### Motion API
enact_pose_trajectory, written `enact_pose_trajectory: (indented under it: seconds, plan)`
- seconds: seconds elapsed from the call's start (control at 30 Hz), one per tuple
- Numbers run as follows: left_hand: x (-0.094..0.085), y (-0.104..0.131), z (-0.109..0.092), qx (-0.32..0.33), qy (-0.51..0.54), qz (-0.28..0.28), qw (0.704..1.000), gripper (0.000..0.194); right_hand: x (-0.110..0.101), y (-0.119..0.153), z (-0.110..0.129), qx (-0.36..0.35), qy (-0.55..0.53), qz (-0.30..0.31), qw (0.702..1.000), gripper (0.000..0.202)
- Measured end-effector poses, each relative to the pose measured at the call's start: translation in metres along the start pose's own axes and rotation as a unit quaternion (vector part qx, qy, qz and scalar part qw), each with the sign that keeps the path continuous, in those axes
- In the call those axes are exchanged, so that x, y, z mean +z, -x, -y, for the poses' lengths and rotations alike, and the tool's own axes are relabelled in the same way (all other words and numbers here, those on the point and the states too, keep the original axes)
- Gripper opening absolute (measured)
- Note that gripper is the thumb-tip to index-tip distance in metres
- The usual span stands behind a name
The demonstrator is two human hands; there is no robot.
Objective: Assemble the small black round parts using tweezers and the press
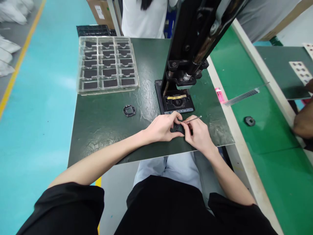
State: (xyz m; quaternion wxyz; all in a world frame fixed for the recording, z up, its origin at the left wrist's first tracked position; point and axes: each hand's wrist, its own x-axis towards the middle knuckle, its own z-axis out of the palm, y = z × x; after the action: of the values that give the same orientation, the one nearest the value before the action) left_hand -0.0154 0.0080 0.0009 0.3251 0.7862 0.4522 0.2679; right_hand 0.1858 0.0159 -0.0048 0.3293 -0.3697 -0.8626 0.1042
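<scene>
Between my two hands, near the table's front edge, is a round black plastic part (179, 128), partly covered by my fingers. My left hand (164, 127) grips its left side with thumb and fingers. At its right side is my right hand (197, 133), closed around a thin metal tool like tweezers (195, 118), whose light end sticks out to the right. Just behind my hands stands a black hand press (186, 70), with a yellow strip (176, 97) across its base fixture. A second black ring-shaped part (129, 110) lies on the table to the left.
Stacked clear trays (107, 65) with dark flat pieces fill the table's back left. Along the right runs a green conveyor belt (254, 137) carrying a black part (249, 121). A pink object (219, 95) and a dark strip (242, 97) lie near its edge. People are nearby.
</scene>
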Motion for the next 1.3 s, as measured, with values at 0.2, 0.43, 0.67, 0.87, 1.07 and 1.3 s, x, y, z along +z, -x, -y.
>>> enact_pose_trajectory:
  seconds: [0.2,0.43,0.67,0.87,1.07,1.3]
  plan:
    - [0.001,-0.001,-0.001,-0.001,0.004,-0.005,1.0,0.053,-0.007,-0.002,0.001,0.093,-0.094,-0.105,0.986,0.017]
    - [-0.001,0.002,-0.004,0.001,0.006,-0.028,1.0,0.063,-0.052,0.006,-0.016,0.022,0.107,-0.216,0.97,0.011]
    - [0.005,0.013,-0.05,0.027,0.219,0.075,0.972,0.026,-0.041,0.024,-0.012,0.035,0.18,-0.136,0.974,0.015]
    - [0.018,0.02,-0.061,0.01,0.307,0.187,0.933,0.026,-0.023,0.027,-0.007,0.029,0.143,-0.159,0.977,0.006]
    - [0.021,0.019,-0.049,0.06,0.247,0.159,0.954,0.023,-0.039,0.035,0.009,0.124,-0.04,-0.243,0.961,0.042]
    - [0.023,0.019,-0.039,0.15,0.13,0.133,0.971,0.024,-0.053,0.042,0.029,0.167,-0.325,0.013,0.931,0.009]
